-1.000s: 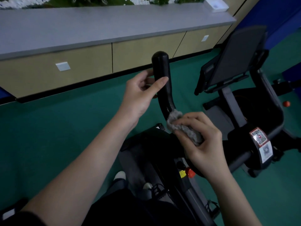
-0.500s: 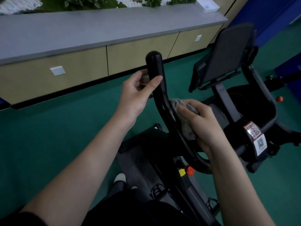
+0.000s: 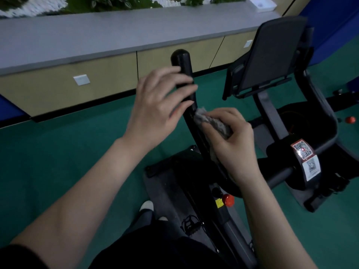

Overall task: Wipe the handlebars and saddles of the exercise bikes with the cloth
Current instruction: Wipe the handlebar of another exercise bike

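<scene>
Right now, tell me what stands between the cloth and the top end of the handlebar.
The left hand does. Its straight fingers lie across the handlebar just above the cloth, which the right hand grips against the bar. Above those fingers the bar's rounded end is bare.

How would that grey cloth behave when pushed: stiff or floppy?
Likely floppy: the cloth sits bunched and creased in the right hand. Probably light, since curled fingers alone hold it. Its fuzzy surface should grip the handlebar rather than slip.
</scene>
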`<state>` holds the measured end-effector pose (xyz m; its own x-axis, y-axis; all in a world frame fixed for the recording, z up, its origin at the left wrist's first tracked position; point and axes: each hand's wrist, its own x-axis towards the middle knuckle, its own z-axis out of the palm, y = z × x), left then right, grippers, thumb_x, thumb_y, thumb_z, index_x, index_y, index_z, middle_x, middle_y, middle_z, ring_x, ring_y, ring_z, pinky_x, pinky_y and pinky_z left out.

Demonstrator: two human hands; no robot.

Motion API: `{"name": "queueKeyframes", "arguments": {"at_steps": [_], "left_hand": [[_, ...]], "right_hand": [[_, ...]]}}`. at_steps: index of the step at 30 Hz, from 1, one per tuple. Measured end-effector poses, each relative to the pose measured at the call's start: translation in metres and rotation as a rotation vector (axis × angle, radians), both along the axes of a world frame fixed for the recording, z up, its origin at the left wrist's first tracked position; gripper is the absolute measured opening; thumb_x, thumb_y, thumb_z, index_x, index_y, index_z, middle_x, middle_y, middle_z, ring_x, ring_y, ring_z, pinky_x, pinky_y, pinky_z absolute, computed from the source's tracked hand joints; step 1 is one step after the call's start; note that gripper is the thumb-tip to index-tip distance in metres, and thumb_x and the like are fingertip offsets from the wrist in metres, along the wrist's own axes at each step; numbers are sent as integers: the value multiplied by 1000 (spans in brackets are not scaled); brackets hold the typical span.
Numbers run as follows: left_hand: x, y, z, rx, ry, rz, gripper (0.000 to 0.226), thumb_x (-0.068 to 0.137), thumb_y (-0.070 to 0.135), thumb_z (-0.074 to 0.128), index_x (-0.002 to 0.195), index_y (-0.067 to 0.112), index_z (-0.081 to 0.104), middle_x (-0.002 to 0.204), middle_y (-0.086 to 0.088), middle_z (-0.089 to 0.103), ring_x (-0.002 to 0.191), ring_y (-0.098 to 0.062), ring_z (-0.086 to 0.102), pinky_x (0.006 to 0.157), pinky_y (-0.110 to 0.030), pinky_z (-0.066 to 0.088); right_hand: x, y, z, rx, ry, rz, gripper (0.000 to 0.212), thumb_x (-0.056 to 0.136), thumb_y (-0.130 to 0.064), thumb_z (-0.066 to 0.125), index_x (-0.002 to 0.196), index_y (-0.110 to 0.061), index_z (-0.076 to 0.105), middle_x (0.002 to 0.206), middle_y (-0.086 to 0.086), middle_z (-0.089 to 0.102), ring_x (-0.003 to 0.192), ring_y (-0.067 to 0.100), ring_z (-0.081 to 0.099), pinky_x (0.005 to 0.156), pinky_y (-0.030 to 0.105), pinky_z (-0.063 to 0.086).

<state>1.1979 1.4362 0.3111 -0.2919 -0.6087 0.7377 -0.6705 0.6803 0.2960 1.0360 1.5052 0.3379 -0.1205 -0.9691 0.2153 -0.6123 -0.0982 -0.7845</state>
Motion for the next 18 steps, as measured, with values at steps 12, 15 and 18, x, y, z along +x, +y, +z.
{"name": "queueKeyframes", "arguments": {"at_steps": [12,15,18], "left_hand": [[-2,-26,19,53,-371,-171,26,88,37,59,95,15,73,105,0,66,120,-26,49,112,-40,17],[-2,-26,22,90,-365,-188,29,88,40,56,94,17,73,104,2,64,120,-25,48,114,-40,14],[-3,-26,21,97,-361,-165,28,87,39,57,94,17,73,103,2,64,120,-26,47,115,-39,12]], "right_hand": [[-2,0,2,-24,58,179,12,83,-5,70,94,-6,72,95,2,64,91,16,61,81,25,47],[-17,16,-1,3,61,240,11,82,-5,70,93,-7,72,95,1,65,93,18,62,80,28,48],[-24,28,-3,-7,40,225,11,81,-11,70,92,-11,72,94,-3,66,92,15,62,79,21,46]]}}
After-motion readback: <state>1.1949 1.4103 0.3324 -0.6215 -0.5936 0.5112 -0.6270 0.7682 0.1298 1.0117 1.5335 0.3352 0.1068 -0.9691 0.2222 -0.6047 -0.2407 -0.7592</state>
